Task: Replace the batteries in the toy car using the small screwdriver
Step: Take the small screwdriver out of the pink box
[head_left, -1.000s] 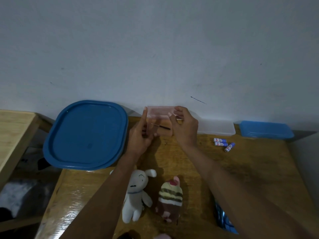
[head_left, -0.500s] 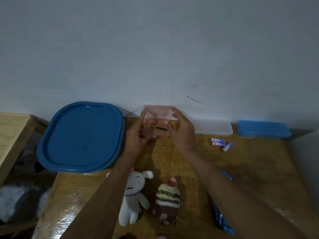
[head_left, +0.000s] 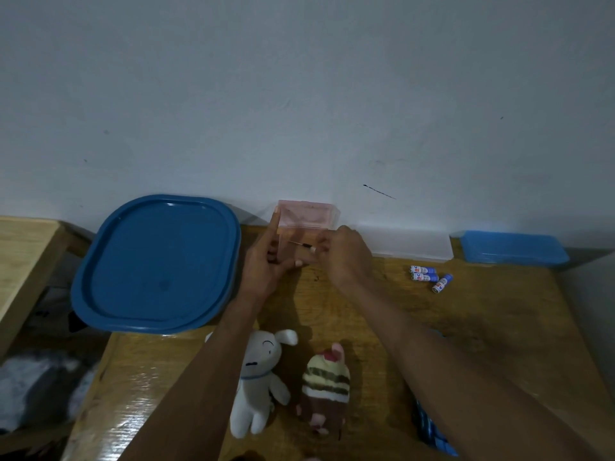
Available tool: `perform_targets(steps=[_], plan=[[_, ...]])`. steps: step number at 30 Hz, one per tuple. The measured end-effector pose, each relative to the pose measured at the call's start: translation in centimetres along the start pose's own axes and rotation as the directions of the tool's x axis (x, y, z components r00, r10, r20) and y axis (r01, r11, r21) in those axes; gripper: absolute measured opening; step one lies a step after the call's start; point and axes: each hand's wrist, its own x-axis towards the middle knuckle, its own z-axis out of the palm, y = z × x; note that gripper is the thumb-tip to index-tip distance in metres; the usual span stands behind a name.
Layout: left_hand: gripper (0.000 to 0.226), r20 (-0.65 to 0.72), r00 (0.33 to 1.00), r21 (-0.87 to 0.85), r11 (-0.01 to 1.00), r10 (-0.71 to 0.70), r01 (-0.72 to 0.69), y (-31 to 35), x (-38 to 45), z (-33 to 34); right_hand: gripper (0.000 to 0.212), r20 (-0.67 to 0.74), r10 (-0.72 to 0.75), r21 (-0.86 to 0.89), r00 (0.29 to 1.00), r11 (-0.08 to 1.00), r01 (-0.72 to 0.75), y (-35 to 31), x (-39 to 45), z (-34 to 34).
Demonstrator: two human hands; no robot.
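Screwdriver pinched in right hand grip, inside pink box steadied by left hand. Likely light, thin, slippery; hold handle end. Batteries rightward on bench.

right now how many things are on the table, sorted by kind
batteries: 3
plush toys, white rabbit and striped cupcake: 2
blue lids, big and small: 2
clear boxes, pink and plain: 2
small screwdriver: 1
total: 10
A blue item under the right arm is too hidden to count.
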Motion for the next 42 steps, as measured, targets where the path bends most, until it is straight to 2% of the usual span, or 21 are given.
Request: perform_targets(steps=[4, 8, 12, 15, 17, 21, 27, 32, 39, 42], plan=[[0.102, 0.005, 1.0, -0.003, 1.0, -0.014, 0.014, 0.2, 0.0, 0.0, 0.019, 0.019, 0.015, -0.079, 1.0, 0.997, -0.014, -0.7, 0.5, 0.7], [0.1, -0.012, 1.0, -0.004, 1.0, -0.006, 0.006, 0.2, -0.1, 0.0, 0.018, -0.017, 0.014, 0.045, 1.0, 0.999, -0.014, -0.7, 0.1, 0.6], [0.106, -0.031, 1.0, 0.023, 1.0, -0.003, 0.004, 0.0, -0.3, -0.1, 0.011, -0.26, -0.148, 0.244, 0.954, 0.946, 0.214, -0.1, -0.8, -0.8], [0.115, -0.049, 0.998, 0.013, 0.999, -0.044, 0.045, 0.3, -0.3, 0.0, 0.012, -0.384, -0.092, 0.341, 0.919, 0.911, 0.234, 0.3, -0.5, -1.3], [0.116, -0.051, 0.998, 0.021, 0.999, -0.047, 0.048, 0.4, -0.4, -0.1, 0.017, -0.353, -0.04, 0.392, 0.935, 0.901, 0.187, 0.6, -0.2, -1.4], [0.106, -0.054, 0.997, 0.065, 0.996, -0.057, 0.06, 0.5, -0.4, -0.1, 0.028, -0.212, -0.093, 0.315, 0.973, 0.936, 0.158, 1.2, -1.0, -1.1], [0.076, -0.088, 0.994, 0.073, 0.994, -0.07, 0.077, 0.8, -0.9, -0.1, 0.029, -0.119, -0.139, 0.272, 0.983, 0.948, 0.167, 2.3, -2.3, -0.7], [0.055, -0.081, 0.994, 0.156, 0.985, -0.068, 0.08, 0.7, -1.0, 0.0, 0.029, -0.066, -0.129, 0.22, 0.989, 0.965, 0.14, 2.9, -3.2, -0.3], [0.058, -0.04, 0.994, 0.228, 0.967, -0.106, 0.112, 1.7, -1.3, -0.1, 0.03, -0.05, -0.104, 0.201, 0.993, 0.973, 0.112, 2.5, -3.4, -0.6], [0.072, 0.003, 0.992, 0.328, 0.937, -0.128, 0.12, 2.8, -1.4, -0.5, 0.03, -0.063, -0.098, 0.217, 0.993, 0.97, 0.11, 1.9, -4.0, -2.0]])
